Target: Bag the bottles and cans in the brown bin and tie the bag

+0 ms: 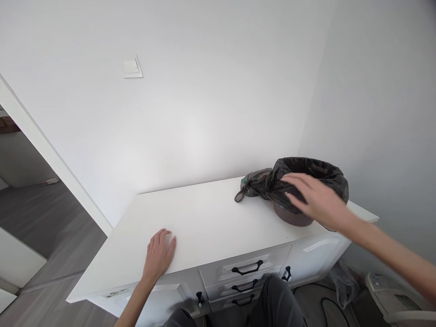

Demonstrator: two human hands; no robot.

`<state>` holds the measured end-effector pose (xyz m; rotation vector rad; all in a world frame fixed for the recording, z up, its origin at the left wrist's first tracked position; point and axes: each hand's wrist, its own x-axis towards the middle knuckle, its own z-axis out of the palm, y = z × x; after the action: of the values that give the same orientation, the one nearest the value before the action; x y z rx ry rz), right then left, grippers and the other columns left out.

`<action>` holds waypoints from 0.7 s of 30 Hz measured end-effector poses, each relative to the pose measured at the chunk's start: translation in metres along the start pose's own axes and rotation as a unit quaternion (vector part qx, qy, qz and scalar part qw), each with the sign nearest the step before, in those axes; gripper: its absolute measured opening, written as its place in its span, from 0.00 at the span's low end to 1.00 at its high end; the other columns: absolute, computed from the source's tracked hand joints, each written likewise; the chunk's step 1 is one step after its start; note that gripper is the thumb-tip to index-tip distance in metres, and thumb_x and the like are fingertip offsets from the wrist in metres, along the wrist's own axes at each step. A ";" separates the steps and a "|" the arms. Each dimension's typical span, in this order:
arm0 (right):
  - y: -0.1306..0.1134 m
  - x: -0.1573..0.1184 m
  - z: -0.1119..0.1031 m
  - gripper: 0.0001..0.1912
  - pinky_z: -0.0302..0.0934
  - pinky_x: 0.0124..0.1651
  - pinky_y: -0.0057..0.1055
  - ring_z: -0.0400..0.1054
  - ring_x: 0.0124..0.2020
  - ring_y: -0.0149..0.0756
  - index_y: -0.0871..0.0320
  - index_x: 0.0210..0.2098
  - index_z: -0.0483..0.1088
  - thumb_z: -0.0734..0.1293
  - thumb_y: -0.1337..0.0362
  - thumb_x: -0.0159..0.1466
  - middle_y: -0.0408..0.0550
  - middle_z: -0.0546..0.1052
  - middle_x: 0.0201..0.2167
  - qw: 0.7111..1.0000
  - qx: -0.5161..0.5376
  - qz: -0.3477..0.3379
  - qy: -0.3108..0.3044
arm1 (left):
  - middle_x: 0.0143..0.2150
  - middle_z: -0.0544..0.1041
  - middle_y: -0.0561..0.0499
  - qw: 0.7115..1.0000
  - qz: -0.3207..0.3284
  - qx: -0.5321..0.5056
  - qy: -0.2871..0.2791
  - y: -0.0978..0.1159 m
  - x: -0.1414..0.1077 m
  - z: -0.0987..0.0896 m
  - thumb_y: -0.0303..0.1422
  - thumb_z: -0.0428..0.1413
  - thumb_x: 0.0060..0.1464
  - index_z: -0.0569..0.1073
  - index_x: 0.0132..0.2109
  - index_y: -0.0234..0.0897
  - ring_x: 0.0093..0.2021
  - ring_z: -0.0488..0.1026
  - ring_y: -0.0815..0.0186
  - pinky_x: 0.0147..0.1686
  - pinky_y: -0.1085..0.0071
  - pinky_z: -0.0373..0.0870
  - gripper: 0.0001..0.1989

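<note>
My left hand point(159, 254) rests on the white cabinet top point(200, 218) near its front edge, fingers loosely bent and holding nothing. Toward the right end stands a brown bin point(294, 218) lined with a black bag point(306, 164). Over the front of this bin hovers my right hand point(316, 197), its fingers apart and slightly blurred; whether it touches the liner I cannot tell. Left of the bin lies a knotted black plastic bag point(254, 184), with its tied end on the cabinet top.
Below the top are drawers with black handles point(247, 268). A light switch point(132, 67) is on the wall. At the lower right are a clear plastic bag point(344, 284), a black cable point(332, 304) and a pale appliance point(395, 295). A doorway opens on the left.
</note>
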<state>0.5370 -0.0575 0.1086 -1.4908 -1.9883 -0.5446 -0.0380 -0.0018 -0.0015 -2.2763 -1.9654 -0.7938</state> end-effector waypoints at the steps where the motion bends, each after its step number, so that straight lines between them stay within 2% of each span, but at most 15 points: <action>1: -0.024 -0.008 0.011 0.26 0.63 0.66 0.55 0.69 0.63 0.54 0.52 0.65 0.69 0.62 0.48 0.72 0.56 0.73 0.64 0.999 0.034 -0.001 -0.036 | 0.64 0.72 0.38 1.000 0.002 0.001 -0.002 0.000 0.000 0.000 0.47 0.44 0.67 0.71 0.55 0.39 0.65 0.67 0.47 0.62 0.46 0.65 0.21; 4: -0.087 -0.036 0.060 0.24 0.56 0.72 0.55 0.60 0.71 0.52 0.48 0.67 0.67 0.60 0.53 0.74 0.52 0.67 0.70 0.983 0.129 0.000 -0.132 | 0.66 0.71 0.37 1.000 0.000 0.000 -0.011 0.000 0.000 0.001 0.47 0.43 0.68 0.70 0.56 0.38 0.67 0.66 0.48 0.64 0.46 0.64 0.22; 6: -0.113 -0.051 0.100 0.25 0.54 0.74 0.53 0.55 0.74 0.51 0.49 0.68 0.65 0.59 0.52 0.74 0.49 0.61 0.74 0.970 0.172 0.008 -0.173 | 0.68 0.69 0.37 1.000 -0.008 0.001 -0.004 -0.001 0.000 0.004 0.47 0.43 0.67 0.69 0.57 0.38 0.69 0.64 0.48 0.65 0.46 0.63 0.22; 9: -0.126 -0.060 0.154 0.33 0.52 0.75 0.48 0.48 0.77 0.49 0.56 0.72 0.58 0.56 0.47 0.74 0.51 0.50 0.78 0.958 0.195 0.059 -0.201 | 0.69 0.68 0.35 1.000 -0.026 0.009 0.012 -0.003 0.000 0.008 0.46 0.43 0.67 0.69 0.59 0.35 0.71 0.63 0.48 0.67 0.47 0.62 0.24; 11: -0.126 -0.058 0.178 0.35 0.47 0.77 0.47 0.45 0.78 0.47 0.60 0.73 0.56 0.52 0.46 0.75 0.54 0.48 0.78 0.956 0.187 0.100 -0.203 | 0.69 0.69 0.33 0.999 -0.037 0.023 0.010 -0.004 0.000 0.011 0.45 0.43 0.67 0.67 0.61 0.33 0.72 0.63 0.47 0.68 0.47 0.61 0.26; 13: -0.125 -0.053 0.190 0.37 0.41 0.78 0.47 0.42 0.78 0.45 0.62 0.74 0.55 0.49 0.45 0.76 0.54 0.49 0.78 0.954 0.171 0.126 -0.211 | 0.69 0.68 0.33 0.998 -0.041 0.039 0.001 -0.004 0.000 0.012 0.44 0.42 0.68 0.67 0.63 0.31 0.73 0.61 0.47 0.68 0.48 0.61 0.27; 16: -0.126 -0.048 0.196 0.39 0.34 0.79 0.45 0.40 0.79 0.42 0.61 0.75 0.53 0.46 0.43 0.76 0.53 0.50 0.78 0.952 0.150 0.130 -0.232 | 0.70 0.68 0.32 0.998 -0.040 0.052 -0.007 -0.004 0.000 0.012 0.44 0.42 0.68 0.66 0.64 0.29 0.74 0.59 0.47 0.68 0.47 0.61 0.28; 21: -0.127 -0.049 0.196 0.39 0.31 0.79 0.43 0.39 0.79 0.40 0.64 0.76 0.52 0.46 0.44 0.76 0.54 0.50 0.78 0.954 0.127 0.122 -0.241 | 0.70 0.68 0.33 0.997 -0.048 0.058 -0.019 -0.002 0.000 0.012 0.45 0.42 0.68 0.67 0.64 0.28 0.74 0.59 0.47 0.69 0.49 0.60 0.29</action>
<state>0.3842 -0.0045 -0.0664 -1.7836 -2.0755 0.1973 -0.0355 0.0027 -0.0123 -2.1619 -2.0928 -0.6296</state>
